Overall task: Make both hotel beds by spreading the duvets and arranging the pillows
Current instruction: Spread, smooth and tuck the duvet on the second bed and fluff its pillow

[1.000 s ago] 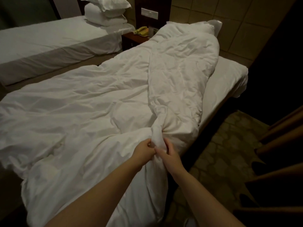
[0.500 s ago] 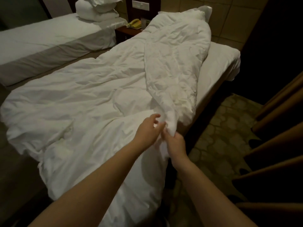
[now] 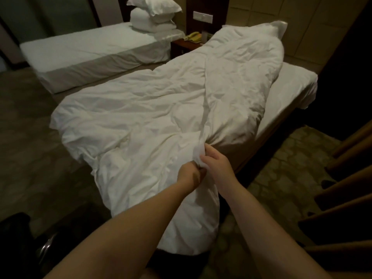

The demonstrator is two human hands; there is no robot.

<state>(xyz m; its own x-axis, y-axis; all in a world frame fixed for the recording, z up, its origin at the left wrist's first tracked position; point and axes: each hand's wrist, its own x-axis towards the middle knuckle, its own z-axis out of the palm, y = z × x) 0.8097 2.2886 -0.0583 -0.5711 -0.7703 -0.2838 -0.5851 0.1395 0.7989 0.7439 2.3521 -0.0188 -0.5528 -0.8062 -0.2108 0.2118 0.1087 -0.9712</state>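
A rumpled white duvet [image 3: 145, 109] lies across the near bed [image 3: 289, 89], its right side folded back on itself and its foot end hanging over the bed's end. My left hand [image 3: 190, 173] and my right hand [image 3: 215, 160] sit close together at the foot corner, both gripping a bunched fold of the duvet. A pillow [image 3: 269, 30] shows at the head of this bed, half under the duvet. The far bed [image 3: 84, 51] has a bare sheet, with a stack of pillows [image 3: 153, 15] at its head.
A dark nightstand [image 3: 185, 46] with a yellow telephone [image 3: 193, 36] stands between the beds. Brown curtains [image 3: 342, 198] hang at the right. Patterned carpet [image 3: 281, 178] runs along the near bed's right side. A dark object [image 3: 18, 238] sits at the lower left.
My left hand, open half a second ago, has closed on the duvet fold beside my right hand. The view has pulled back and turned left, showing more of the far bed and floor.
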